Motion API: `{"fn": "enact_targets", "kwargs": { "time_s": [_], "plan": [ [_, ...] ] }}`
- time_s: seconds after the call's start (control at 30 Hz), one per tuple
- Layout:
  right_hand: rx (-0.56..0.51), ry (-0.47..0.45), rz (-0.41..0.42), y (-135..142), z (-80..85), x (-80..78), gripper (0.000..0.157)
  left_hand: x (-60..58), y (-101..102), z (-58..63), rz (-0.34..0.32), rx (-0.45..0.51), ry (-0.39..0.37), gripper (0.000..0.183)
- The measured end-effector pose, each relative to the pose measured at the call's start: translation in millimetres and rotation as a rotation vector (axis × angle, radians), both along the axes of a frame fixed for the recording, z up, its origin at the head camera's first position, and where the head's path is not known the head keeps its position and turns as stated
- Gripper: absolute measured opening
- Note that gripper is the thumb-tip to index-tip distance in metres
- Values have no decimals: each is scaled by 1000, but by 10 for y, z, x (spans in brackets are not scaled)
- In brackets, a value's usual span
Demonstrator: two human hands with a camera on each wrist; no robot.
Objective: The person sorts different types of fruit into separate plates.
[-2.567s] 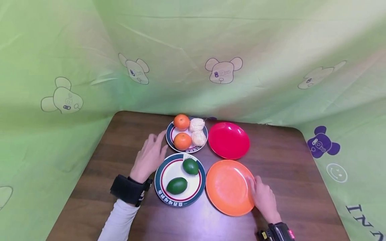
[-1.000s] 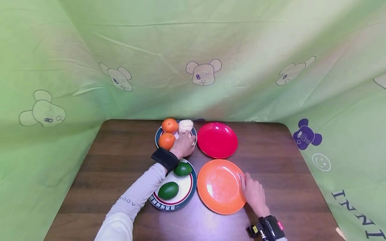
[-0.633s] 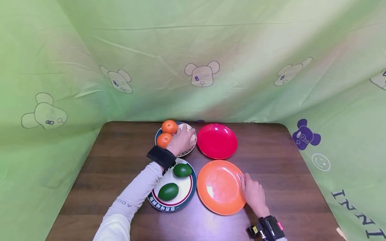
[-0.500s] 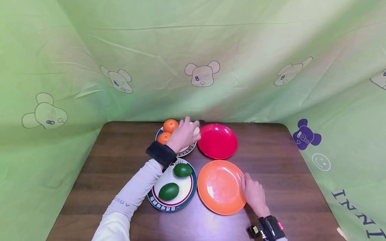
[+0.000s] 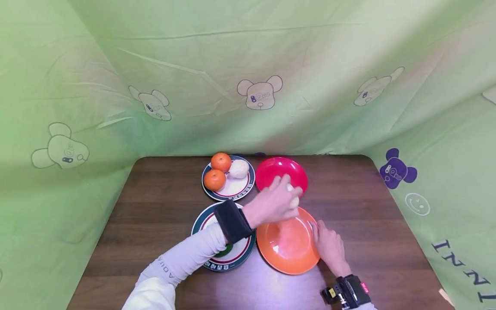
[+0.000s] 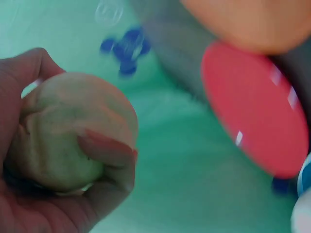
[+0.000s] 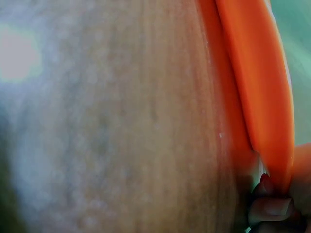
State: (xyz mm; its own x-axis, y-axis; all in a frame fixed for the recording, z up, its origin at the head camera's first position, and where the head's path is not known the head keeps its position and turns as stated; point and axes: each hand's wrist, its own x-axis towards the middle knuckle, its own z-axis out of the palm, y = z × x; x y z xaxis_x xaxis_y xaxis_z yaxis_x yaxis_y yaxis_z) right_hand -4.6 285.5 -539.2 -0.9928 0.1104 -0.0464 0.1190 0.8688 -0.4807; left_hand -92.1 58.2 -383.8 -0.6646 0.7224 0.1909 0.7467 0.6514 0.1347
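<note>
Presently, the left hand [image 5: 273, 203] grips a pale bulb [image 6: 73, 116] near the far rim of the orange plate [image 5: 284, 247], partly hiding it; its direction and long axis are unclear. The right hand [image 5: 330, 247] pinches the plate's side facing the right worktop [image 5: 372, 224] edge.

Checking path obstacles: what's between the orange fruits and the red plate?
In the head view, one white bulb sitting on the patterned plate, then that plate's rim.

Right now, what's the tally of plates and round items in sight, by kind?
Plates: 4 (red plate, orange plate, blue-rimmed plates)
Orange fruits: 2
White round items: 2, one in the left hand
Green item: 1, partly behind the left sleeve
Total: 9
</note>
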Motion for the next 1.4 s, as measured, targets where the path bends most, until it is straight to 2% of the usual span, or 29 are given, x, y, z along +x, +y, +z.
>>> {"fn": "enact_targets", "kwargs": {
  "time_s": [0.13, 0.2, 0.27, 0.33, 0.5, 0.57, 0.63, 0.7, 0.8, 0.93, 1.0, 1.07, 1.13, 1.2, 1.3, 1.4],
  "plan": [
    [26, 4, -2, 6, 1, -15, 29, 125, 164, -338, -104, -111, -34, 42],
    [24, -16, -5, 7, 3, -14, 30, 166, 211, -489, -157, -159, -91, 46],
    [18, -36, -14, 7, 7, -13, 30, 196, 243, -613, -203, -202, -141, 49],
    [4, -55, -21, 5, 14, -6, 31, 216, 261, -705, -216, -228, -171, 51],
    [3, -24, -16, -8, 11, 11, 34, 261, 245, -866, -190, -297, -164, 54],
    [-3, -20, -14, -7, 10, 25, 34, 281, 221, -913, -183, -305, -194, 58],
    [-8, -27, -15, 0, 11, 38, 34, 284, 202, -900, -172, -293, -224, 62],
    [-7, -24, -15, 8, 14, 42, 32, 242, 183, -776, -148, -252, -236, 66],
    [5, -8, -15, 16, 21, 26, 31, 42, 113, -431, -86, -164, -223, 73],
    [-12, -19, -17, 18, 30, 8, 35, -415, -127, 65, 57, -50, -143, 76],
    [-23, -30, -18, 14, 30, 7, 39, -651, -288, 220, 136, -12, -111, 75],
    [-29, -37, -19, 12, 25, 8, 39, -845, -432, 283, 214, -8, -101, 74],
    [-19, -27, -18, 12, 17, -1, 37, -1002, -546, 245, 272, -24, -100, 70],
    [-10, -22, -19, 15, 9, -13, 33, -1120, -631, 134, 314, -52, -116, 66],
    [-1, -17, -23, 15, 2, -23, 32, -1235, -722, -119, 367, -118, -179, 66],
    [-10, -27, -21, 5, -2, -21, 31, -1295, -793, -385, 402, -176, -270, 72]
  ]
}}
